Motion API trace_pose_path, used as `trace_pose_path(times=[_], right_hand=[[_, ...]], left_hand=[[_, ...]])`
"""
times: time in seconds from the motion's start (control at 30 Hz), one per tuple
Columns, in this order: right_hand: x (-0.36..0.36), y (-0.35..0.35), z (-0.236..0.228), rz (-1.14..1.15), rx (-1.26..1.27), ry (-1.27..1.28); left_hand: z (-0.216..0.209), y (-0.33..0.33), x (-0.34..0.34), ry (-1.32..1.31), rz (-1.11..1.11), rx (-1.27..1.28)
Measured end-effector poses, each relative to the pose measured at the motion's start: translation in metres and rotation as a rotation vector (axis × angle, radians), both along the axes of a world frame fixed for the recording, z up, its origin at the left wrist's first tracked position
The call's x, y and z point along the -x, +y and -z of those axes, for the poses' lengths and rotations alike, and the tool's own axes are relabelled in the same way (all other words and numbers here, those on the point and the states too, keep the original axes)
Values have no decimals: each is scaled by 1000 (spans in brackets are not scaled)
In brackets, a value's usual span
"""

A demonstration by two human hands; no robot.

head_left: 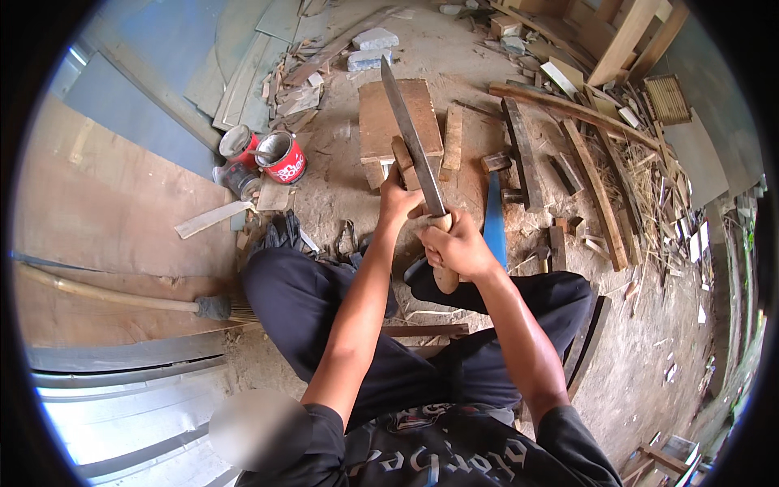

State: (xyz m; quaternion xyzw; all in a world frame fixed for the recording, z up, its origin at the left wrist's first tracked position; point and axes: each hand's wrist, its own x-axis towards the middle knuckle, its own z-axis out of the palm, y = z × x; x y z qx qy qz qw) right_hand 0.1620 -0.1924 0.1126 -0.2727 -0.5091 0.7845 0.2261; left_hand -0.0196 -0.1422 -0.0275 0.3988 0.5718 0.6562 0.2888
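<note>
My right hand (459, 245) is wrapped round the pale wooden handle of a machete (412, 134). Its long, dark blade points up and away from me, leaning slightly left. My left hand (398, 200) grips a small brown wood block (402, 162) beside the blade. The blade passes over part of the block, so I cannot tell whether they touch. Just beyond the hands stands a low wooden stool (393, 101), with the blade crossing above its top. Part of the left fingers is hidden behind the block and the blade.
Red paint cans (286, 169) stand at the left, beside leaning boards. A blue strip (494, 223), a hammer (543, 256) and wooden beams (596, 195) lie to the right. A broom (122, 295) lies at the lower left. Pale bricks (369, 60) sit farther off.
</note>
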Motion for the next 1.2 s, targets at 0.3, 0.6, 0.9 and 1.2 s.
trace_pose_path(times=[0.3, 0.6, 0.9, 1.2], right_hand=[[-13, 20, -20, -154, 221, 109], [-2, -16, -11, 357, -316, -182], [11, -34, -21, 398, -677, -340], [12, -25, -7, 333, -609, -461]], left_hand=[[39, 8, 31, -220, 165, 34], [0, -3, 7, 169, -88, 80], [-7, -13, -6, 9, 3, -7], [-13, -13, -16, 31, 1, 21]])
